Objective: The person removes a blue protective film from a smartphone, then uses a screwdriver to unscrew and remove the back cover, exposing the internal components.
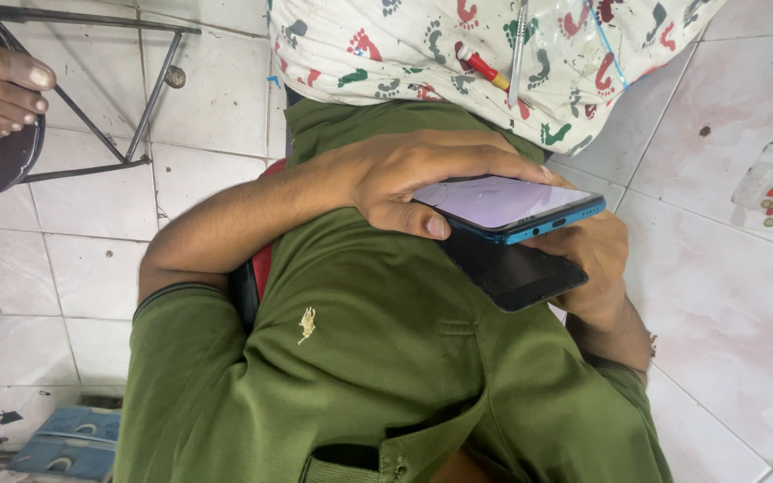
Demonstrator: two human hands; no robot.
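Left hand [422, 183] grips the blue-edged phone [512, 207] from above, steadying it over the lap. Right hand [597, 264] cups beneath, grasping a dark panel [512, 268] just under the phone, apparently to keep the two parts together.

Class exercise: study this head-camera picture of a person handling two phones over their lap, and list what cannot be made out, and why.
- Head view: the left hand covers part of the blue-edged phone.
- The dark phone lies underneath; its upper part is hidden.
- The right hand sits under both phones; its fingers and grip cannot be seen.
- The patterned cloth and the tools on it are cut off by the top edge.
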